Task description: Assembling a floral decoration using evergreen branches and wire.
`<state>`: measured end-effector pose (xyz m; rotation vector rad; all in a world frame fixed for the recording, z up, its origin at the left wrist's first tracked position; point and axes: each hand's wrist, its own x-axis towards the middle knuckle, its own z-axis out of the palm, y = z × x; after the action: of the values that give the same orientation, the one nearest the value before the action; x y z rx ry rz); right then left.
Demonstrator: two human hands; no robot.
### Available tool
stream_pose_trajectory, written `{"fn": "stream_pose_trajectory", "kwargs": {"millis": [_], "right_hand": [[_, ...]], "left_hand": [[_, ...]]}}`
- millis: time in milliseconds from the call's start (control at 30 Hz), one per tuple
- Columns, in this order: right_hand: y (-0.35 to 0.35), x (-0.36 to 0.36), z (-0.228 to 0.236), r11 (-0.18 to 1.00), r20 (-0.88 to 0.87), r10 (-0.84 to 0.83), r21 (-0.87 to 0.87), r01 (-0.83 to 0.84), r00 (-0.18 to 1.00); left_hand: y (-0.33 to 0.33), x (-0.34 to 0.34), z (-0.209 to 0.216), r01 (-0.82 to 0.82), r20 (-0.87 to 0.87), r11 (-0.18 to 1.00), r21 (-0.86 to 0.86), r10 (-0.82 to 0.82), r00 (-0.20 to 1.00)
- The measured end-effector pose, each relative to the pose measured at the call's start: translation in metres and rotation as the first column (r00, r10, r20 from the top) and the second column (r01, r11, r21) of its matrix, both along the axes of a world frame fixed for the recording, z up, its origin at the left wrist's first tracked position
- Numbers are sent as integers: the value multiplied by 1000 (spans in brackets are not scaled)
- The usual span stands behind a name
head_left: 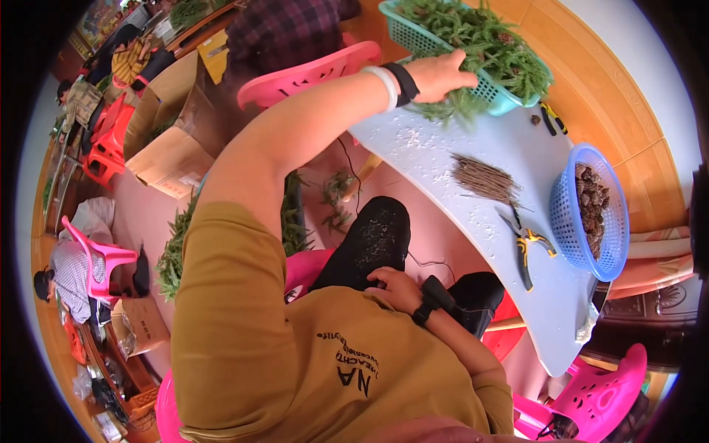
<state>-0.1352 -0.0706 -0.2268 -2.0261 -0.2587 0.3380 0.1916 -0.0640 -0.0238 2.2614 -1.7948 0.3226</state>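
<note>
My left hand (437, 76) reaches across the near corner of a green plastic basket (496, 98). Its fingers are closed over a green needle-leaf sprig (456, 108), which hangs blurred beneath them beside the basket; the grip itself is partly hidden. Heaped in the basket are similar green sprigs (480, 37) with small brown cones among them. My right hand (401, 290) rests on my lap, its fingers loosely laid and nothing visible in them. On the white table (543, 325) lie a bundle of thin brown sticks (484, 178) and yellow-and-black pliers (526, 251).
A blue basket (565, 214) of brown cones stands at the table's right. Another pair of pliers (550, 118) lies beyond the green basket. To the left are an open cardboard box (173, 151), a pink chair (317, 74) with a person in plaid, and greenery on the floor.
</note>
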Motion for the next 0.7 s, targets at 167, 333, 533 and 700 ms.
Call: {"fn": "stream_pose_trajectory", "kwargs": {"millis": [167, 333, 533, 700], "right_hand": [[-14, 1, -3, 995, -108, -92, 31, 96, 990], [-8, 14, -10, 989, -172, -122, 57, 134, 977], [-7, 17, -20, 980, -172, -129, 128, 152, 977], [-15, 15, -21, 958, -299, -153, 190, 216, 942]], "left_hand": [[-1, -19, -3, -63, -41, 998, -16, 62, 997], [9, -20, -10, -60, 56, 996, -68, 64, 996], [-7, -17, -18, -101, -140, 981, -163, 79, 987], [-9, -16, -19, -112, 70, 993, 47, 108, 992]]}}
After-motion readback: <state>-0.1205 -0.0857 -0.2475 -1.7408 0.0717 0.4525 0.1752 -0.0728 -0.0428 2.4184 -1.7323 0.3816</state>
